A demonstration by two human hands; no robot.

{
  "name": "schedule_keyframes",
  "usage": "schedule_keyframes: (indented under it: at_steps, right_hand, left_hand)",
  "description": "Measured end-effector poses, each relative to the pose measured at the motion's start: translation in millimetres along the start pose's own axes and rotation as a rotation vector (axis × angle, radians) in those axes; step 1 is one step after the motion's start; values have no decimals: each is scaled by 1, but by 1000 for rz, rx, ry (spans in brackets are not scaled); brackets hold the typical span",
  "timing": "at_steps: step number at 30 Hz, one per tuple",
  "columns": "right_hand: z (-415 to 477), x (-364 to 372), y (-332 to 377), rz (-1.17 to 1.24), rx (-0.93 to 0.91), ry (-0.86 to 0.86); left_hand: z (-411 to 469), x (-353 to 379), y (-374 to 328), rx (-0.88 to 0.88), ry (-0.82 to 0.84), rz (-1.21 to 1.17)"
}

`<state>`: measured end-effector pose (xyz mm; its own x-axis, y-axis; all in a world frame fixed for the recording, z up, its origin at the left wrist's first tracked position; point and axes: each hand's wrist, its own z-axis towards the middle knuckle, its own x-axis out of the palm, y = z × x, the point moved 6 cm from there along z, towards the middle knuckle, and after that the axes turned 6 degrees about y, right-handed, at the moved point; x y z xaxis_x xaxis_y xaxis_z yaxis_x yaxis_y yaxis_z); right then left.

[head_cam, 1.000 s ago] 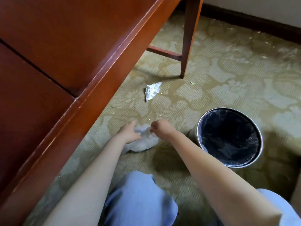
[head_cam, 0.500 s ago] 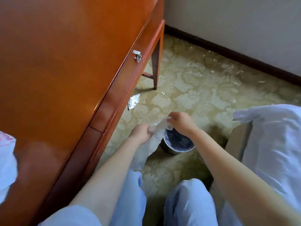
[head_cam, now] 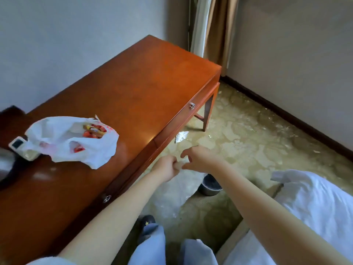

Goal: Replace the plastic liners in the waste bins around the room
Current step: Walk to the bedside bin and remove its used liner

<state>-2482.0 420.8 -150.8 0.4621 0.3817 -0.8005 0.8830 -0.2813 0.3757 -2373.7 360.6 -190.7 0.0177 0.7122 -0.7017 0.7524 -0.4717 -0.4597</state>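
A thin clear plastic liner (head_cam: 172,194) hangs down from my two hands above the carpet. My left hand (head_cam: 166,167) grips its top edge in a fist. My right hand (head_cam: 198,158) pinches the same edge just to the right, with the other fingers curled. Behind the hanging liner, a small round metal waste bin (head_cam: 210,185) stands on the floor, mostly hidden by my right forearm and the liner.
A long wooden desk (head_cam: 133,96) runs along my left, with a white shopping bag (head_cam: 72,140) and a small device (head_cam: 19,147) on it. A crumpled white paper (head_cam: 181,135) lies on the carpet by the desk leg. A white-sheeted bed (head_cam: 315,211) is at my right.
I rose from a crouch and the view lifted above the desk top. Both hands raised the liner from the floor, and it now hangs unfolded in front of the bin.
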Motion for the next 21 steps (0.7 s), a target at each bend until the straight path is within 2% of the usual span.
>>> schedule_keyframes:
  at_steps: [5, 10, 16, 21]
  right_hand:
    - [-6, 6, 78, -52, -168, 60]
    - [-3, 25, 177, -6, -319, 97]
    - [-17, 80, 346, 92, -549, 200]
    - [-40, 138, 491, 38, -721, 230]
  left_hand:
    - [-79, -25, 42, -45, -155, -89]
    - [-175, -40, 109, -151, -298, -244]
    - [-323, -43, 229, -358, -529, -446]
    - [-445, -20, 335, -442, -683, -554]
